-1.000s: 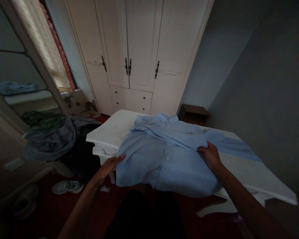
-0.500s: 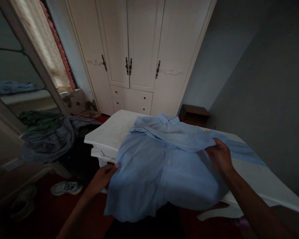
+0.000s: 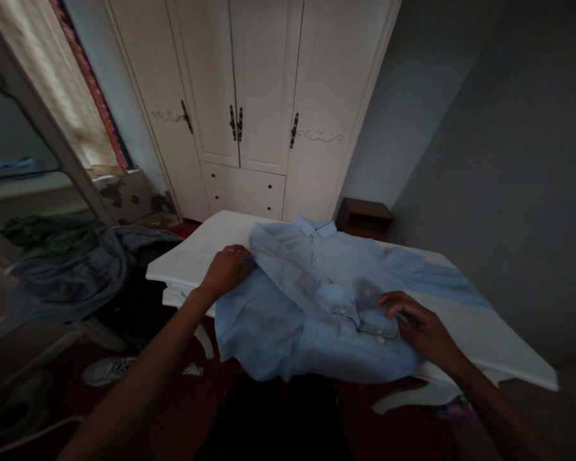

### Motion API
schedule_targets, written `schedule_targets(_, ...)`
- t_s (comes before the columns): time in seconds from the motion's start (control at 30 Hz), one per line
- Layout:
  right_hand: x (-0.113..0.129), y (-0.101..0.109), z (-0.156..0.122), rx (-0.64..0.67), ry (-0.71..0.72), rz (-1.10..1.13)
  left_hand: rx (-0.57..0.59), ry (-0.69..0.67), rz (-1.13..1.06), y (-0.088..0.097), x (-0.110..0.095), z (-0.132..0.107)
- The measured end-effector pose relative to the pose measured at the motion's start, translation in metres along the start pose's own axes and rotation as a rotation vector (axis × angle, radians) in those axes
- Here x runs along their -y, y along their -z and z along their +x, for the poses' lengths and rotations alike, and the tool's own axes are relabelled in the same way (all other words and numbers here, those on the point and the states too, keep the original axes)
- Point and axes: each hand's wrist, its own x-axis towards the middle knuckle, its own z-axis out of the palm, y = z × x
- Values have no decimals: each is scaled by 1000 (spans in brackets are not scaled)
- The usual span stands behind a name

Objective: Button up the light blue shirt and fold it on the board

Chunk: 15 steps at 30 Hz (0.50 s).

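A light blue button shirt [image 3: 312,294] lies face up on a white table [image 3: 196,253], collar toward the wardrobe, hem hanging over the near edge. One sleeve is folded diagonally across the chest, its cuff near the lower front. My left hand [image 3: 228,269] is closed on the shirt's left shoulder edge. My right hand [image 3: 415,320] rests on the shirt by the cuff, fingers curled down on the cloth. The other sleeve stretches out flat to the right.
A white wardrobe [image 3: 249,109] with dark handles stands behind the table. A brown bedside cabinet [image 3: 365,218] sits at its right. Grey and green clothes [image 3: 77,269] are heaped at the left. A pale shoe [image 3: 108,370] lies on the dark red floor.
The shirt's hem, lifted before, has been laid back down. My left hand moved up from the hem to the shoulder. A sleeve now lies folded across the front, and my right hand came down onto the cuff.
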Motion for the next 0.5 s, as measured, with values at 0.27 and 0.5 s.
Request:
schedule_targets(0.27, 3, -4, -1, 89, -147, -81, 30, -84, 68, -7, 24, 13)
schedule_targets(0.5, 13, -64, 85, 184, -127, -26, -41, 71, -173, -10, 29, 15)
